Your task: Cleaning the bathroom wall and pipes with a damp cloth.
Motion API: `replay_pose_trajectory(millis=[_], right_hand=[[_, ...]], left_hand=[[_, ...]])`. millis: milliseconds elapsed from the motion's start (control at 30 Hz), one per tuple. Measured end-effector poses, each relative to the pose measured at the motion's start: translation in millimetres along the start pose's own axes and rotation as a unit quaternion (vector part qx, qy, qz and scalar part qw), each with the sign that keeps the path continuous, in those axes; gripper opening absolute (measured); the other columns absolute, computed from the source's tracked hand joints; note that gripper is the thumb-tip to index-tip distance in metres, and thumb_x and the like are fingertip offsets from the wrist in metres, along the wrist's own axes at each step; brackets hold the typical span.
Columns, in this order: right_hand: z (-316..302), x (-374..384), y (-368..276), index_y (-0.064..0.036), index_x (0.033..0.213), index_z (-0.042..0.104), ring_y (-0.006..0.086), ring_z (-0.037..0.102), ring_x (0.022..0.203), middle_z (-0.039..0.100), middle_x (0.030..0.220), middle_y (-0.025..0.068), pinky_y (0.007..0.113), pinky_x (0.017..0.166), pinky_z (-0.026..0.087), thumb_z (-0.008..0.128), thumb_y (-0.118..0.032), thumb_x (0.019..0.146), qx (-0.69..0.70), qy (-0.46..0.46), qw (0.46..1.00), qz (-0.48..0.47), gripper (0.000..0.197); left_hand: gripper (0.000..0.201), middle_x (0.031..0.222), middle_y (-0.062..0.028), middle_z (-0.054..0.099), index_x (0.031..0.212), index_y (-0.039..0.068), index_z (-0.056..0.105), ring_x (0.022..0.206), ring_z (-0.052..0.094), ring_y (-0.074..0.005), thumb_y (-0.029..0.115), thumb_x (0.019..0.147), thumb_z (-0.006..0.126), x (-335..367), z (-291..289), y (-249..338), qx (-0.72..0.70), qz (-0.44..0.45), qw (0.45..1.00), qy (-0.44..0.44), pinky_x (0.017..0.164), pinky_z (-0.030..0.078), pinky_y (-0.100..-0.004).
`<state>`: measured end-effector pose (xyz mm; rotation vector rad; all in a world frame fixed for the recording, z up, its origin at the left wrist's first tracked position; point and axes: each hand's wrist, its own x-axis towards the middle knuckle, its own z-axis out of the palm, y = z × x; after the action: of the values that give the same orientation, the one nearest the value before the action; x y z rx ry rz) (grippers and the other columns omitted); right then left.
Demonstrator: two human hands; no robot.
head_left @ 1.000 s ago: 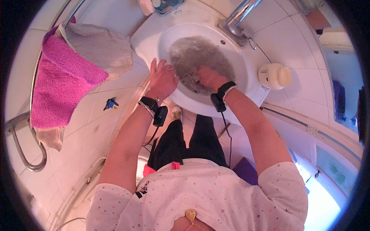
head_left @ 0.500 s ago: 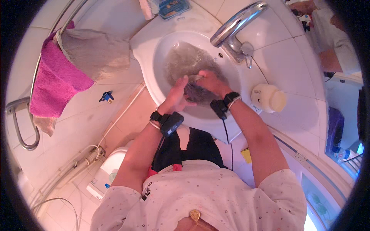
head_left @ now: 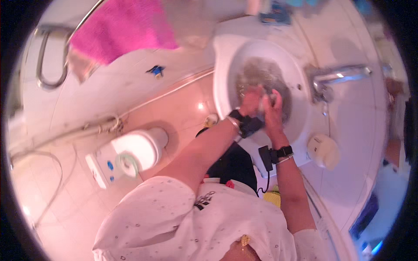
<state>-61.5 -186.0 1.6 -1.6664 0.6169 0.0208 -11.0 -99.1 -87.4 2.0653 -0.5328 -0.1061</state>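
Note:
Both my hands are close together over the white washbasin [head_left: 221, 69], which holds murky grey water [head_left: 261, 71]. My left hand [head_left: 251, 102] is smeared by motion, so its fingers cannot be told apart. Beside it, my right hand [head_left: 273, 114] has its fingers curled around a small greyish thing, too blurred to name. Dark device boxes are strapped at both wrists, and a cable hangs from the right one. Right of the basin, the chrome tap [head_left: 342, 76] has its spout turned away from the bowl.
A cream tub [head_left: 323, 151] stands right of the basin. Pink and beige towels [head_left: 126, 30] hang from a rail at upper left. A toilet [head_left: 138, 150] stands at lower left. A blue soap dish [head_left: 275, 15] sits behind the basin, and something yellow [head_left: 272, 198] lies below it.
The view has turned, moving the basin rightward and bringing the toilet into sight. My hands have come closer together over the water. The tap spout has swung away from the bowl.

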Motion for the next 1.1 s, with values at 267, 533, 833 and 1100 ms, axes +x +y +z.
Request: replay_pose_trajectory(millis=[267,533,833,1100], right_hand=[[3.6,32.6,45.1,-0.0024,0.103,0.048,0.0206,0.052,0.089,0.054,0.094,0.0106,0.032,0.079,0.042,0.047,-0.028,0.089,-0.058,-0.079,0.994,-0.053,0.029],[-59.4,79.8,90.6,-0.0002,0.103,0.049,0.0291,0.054,0.08,0.056,0.087,0.0165,0.039,0.071,0.043,0.049,-0.028,0.089,-0.39,-0.029,0.866,-0.312,0.031],[-23.9,70.9,88.4,-0.0063,0.111,0.052,0.0383,0.057,0.089,0.06,0.098,0.0191,0.045,0.075,0.045,0.047,-0.026,0.084,-0.611,-0.25,0.731,-0.172,0.033],[10.7,18.9,-12.0,-0.0047,0.095,0.049,0.0158,0.05,0.086,0.051,0.09,0.0052,0.03,0.078,0.041,0.055,-0.003,0.072,-0.166,-0.268,0.946,-0.068,0.023]], left_hand=[[0.026,0.082,-0.0206,0.06,0.084,-0.001,0.056,0.076,0.057,-0.0369,0.024,0.081,0.046,-9.4,30.1,-10.3,0.043,-0.106,0.993,-0.018,0.068,0.045,-0.0424],[0.023,0.082,-0.0184,0.061,0.085,-0.002,0.056,0.079,0.058,-0.0345,0.02,0.081,0.051,-5.0,-18.2,29.5,-0.209,-0.289,0.933,0.045,0.073,0.045,-0.0404],[0.063,0.129,-0.0239,0.037,0.129,0.0,0.033,0.121,0.033,-0.0371,0.033,0.079,0.056,-13.2,5.8,32.0,-0.053,-0.335,0.939,0.055,0.094,0.038,-0.0413],[0.046,0.095,-0.012,0.058,0.109,0.003,0.048,0.087,0.058,-0.0228,0.042,0.086,0.049,0.1,17.7,-35.1,-0.551,-0.37,0.745,0.072,0.067,0.049,-0.037]])
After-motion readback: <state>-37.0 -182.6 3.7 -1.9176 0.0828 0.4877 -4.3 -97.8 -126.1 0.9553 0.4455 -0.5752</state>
